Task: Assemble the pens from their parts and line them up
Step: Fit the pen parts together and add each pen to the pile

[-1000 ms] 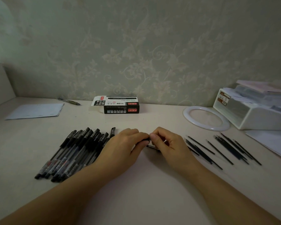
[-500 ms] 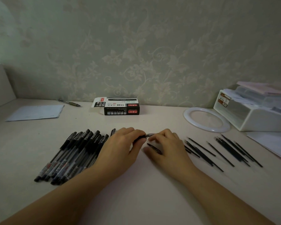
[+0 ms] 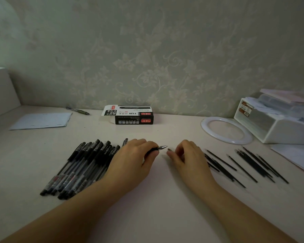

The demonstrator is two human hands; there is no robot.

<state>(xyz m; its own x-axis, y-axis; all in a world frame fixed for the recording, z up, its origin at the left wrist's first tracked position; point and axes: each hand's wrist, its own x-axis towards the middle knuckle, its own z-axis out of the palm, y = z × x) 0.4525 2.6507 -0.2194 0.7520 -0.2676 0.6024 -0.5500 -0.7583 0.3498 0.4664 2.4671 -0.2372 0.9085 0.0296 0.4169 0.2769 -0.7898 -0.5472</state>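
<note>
Gripped in the left hand (image 3: pixel 132 162): a pen (image 3: pixel 157 149), fingers curled over its dark barrel, thumb beneath, silver tip sticking out to the right, just above the table (image 3: pixel 156 216). Just right of that tip, apart from it, the right hand (image 3: pixel 186 156), fingers loosely curled, thumb and fingertips near a small dark piece (image 3: pixel 169 149) at the thumb's end; cannot tell whether pinched or merely touched, nor what the piece is. Both forearms running back toward the near edge of the table.

Left of the grip, partly hidden under the left wrist: a row of assembled pens (image 3: pixel 81 165), black caps pointing away, laid side by side and slanting down to the left, touching one another. One more black cap (image 3: pixel 125 142) showing just behind the left knuckles.

Right of the grip, beyond the right hand: loose black refills (image 3: pixel 242 163), scattered in thin slanted lines, some overlapping, the nearest ones half covered by the right wrist.

Farther back from the grip, against the wall: an open pen box (image 3: pixel 132 115), black with red labels. Back and left, a sheet of paper (image 3: pixel 40 121) and a lone pen (image 3: pixel 79 111) lying flat. Back and right, a white ring (image 3: pixel 226 129) flat on the table, beside a white storage tray (image 3: pixel 277 123) stacked with items.
</note>
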